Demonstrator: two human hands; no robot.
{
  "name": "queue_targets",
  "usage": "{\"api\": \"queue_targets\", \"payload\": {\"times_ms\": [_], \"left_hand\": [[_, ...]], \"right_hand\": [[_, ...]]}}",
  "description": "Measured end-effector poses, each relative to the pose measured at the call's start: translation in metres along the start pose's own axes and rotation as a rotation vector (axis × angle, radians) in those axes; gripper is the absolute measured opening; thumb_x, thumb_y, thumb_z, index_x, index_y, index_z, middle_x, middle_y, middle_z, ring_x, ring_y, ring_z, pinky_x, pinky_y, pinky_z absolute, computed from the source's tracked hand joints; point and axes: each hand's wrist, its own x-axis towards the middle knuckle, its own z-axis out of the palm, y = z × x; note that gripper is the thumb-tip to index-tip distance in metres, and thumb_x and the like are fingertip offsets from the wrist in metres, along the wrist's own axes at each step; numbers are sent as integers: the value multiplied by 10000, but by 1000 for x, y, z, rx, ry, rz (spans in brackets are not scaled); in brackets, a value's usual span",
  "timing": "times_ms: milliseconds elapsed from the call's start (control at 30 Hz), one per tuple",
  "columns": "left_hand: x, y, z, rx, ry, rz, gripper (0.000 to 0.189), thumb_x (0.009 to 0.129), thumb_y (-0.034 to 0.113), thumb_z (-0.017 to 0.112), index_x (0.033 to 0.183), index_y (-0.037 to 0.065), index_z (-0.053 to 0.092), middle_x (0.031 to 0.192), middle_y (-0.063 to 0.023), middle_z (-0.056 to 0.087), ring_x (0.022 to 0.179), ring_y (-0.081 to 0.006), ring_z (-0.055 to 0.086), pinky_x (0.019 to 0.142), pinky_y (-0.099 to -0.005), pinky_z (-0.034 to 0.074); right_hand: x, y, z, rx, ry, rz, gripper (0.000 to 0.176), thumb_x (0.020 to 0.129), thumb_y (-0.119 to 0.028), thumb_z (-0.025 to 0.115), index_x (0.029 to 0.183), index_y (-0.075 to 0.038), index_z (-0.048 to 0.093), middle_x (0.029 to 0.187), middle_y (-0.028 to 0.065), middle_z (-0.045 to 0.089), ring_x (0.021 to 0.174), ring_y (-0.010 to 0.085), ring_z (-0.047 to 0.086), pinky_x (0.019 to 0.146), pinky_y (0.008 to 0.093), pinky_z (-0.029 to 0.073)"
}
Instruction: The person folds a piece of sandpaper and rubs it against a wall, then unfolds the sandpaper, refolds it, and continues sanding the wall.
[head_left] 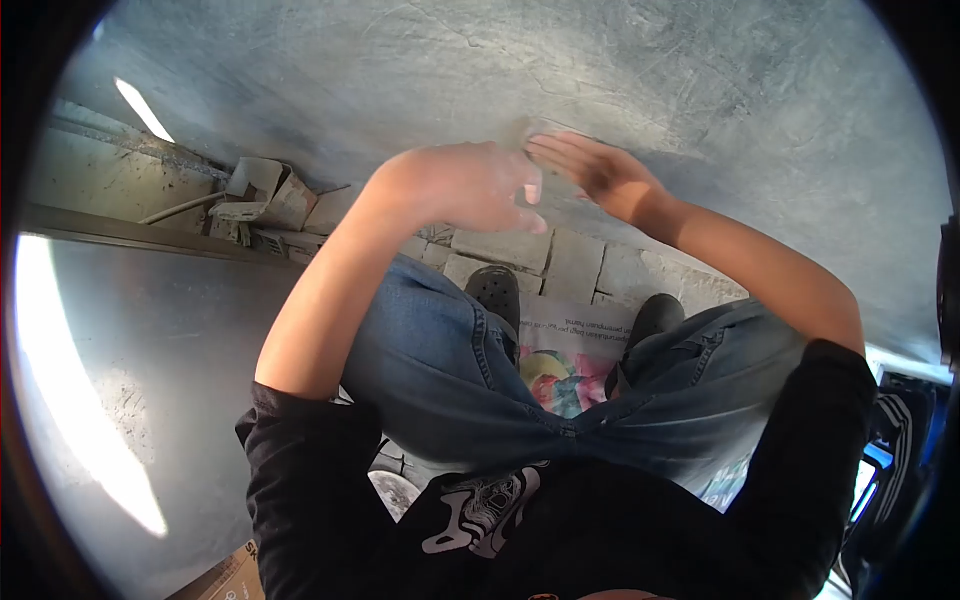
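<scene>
- My left hand [475,190]: half open, fingers bent, thumb apart.
- My right hand [603,180]: wide, fingers extended toward the left.
- Grey surface [740,130]: directly beyond both hands; contact cannot be determined.

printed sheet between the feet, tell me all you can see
The printed sheet looks thin; paper or plastic, I cannot tell. A pale band with dark lettering, upside down in this view, sits above a print in pink, green, yellow and blue. It lies on the paving blocks between the left clog and the right clog; whether either presses on it is unclear. The jeans hide its near part.
</scene>
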Motion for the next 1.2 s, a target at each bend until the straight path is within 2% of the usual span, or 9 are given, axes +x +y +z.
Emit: {"api": "queue_targets", "payload": {"times_ms": [333, 400, 433, 500, 600, 833, 900, 1000, 1200], "left_hand": [[-8, -14, 13, -67, -104, -51, 399, 819, 393, 545, 1032, 55, 558, 884, -141, 637, 789, -274, 617, 684, -356, 477], [-6, -3, 11, -31, -32, 25, 397, 818, 396, 541, 1020, 54, 557, 893, -142, 634, 797, -286, 613, 677, -371, 478], [-3, 5, 9, -25, -29, 31, 397, 818, 396, 541, 1020, 54, 557, 893, -142, 634, 797, -286, 613, 677, -371, 478], [2, 19, 9, -6, -24, 106, 381, 815, 381, 542, 1009, 54, 559, 848, -138, 636, 775, -301, 610, 675, -383, 477], [-1, 20, 16, 20, -59, 97, 363, 813, 370, 539, 996, 57, 564, 804, -128, 634, 767, -316, 601, 678, -398, 473], [-22, 22, 20, 67, -134, 76, 320, 796, 308, 575, 949, 27, 554, 778, -147, 608, 774, -339, 579, 660, -425, 457], [-16, 34, 25, 54, 83, 263, 297, 793, 280, 583, 891, 3, 539, 720, -156, 589, 735, -345, 579, 639, -424, 455], [-7, 52, 25, 69, -33, 313, 287, 799, 273, 572, 852, -6, 526, 692, -155, 578, 711, -344, 579, 637, -418, 456], [-28, 28, 45, 77, -51, 302, 272, 783, 229, 593, 856, -24, 525, 675, -153, 573, 711, -337, 583, 643, -413, 460]], "right_hand": [[-96, 8, 35, -192, -121, -162, 715, 853, -511, 334, 1394, -105, 102, 1459, -2, 96, 1338, 138, 79, 1111, 320, 51], [-67, -9, 45, -1194, -55, -149, 764, 817, -513, 403, 1393, -105, 110, 1456, -6, 113, 1334, 134, 100, 1110, 307, 68], [-46, -18, 44, -1199, -63, -146, 764, 817, -513, 403, 1393, -105, 110, 1456, -6, 113, 1334, 134, 100, 1110, 307, 68], [-11, -31, 35, 110, 35, 49, 820, 771, -505, 485, 1391, -104, 126, 1450, -2, 136, 1327, 127, 125, 1106, 280, 83], [-30, -23, 30, 353, -7, 85, 848, 735, -465, 557, 1384, -99, 151, 1442, 0, 160, 1319, 117, 147, 1103, 260, 95], [-115, -11, 41, 156, -193, -36, 839, 739, -463, 540, 1382, -93, 148, 1441, -22, 155, 1321, 95, 120, 1105, 266, 94], [-69, -17, 31, 418, -132, 72, 825, 749, -450, 538, 1385, -103, 145, 1437, -30, 171, 1320, 98, 124, 1101, 261, 98], [-8, -29, 20, 357, 33, 84, 796, 735, -382, 588, 1376, -117, 196, 1426, -34, 208, 1304, 111, 183, 1089, 261, 141], [-100, -14, 38, 669, -9, 179, 773, 647, -236, 689, 1320, -104, 333, 1376, -19, 316, 1241, 126, 321, 1043, 266, 262]]}}
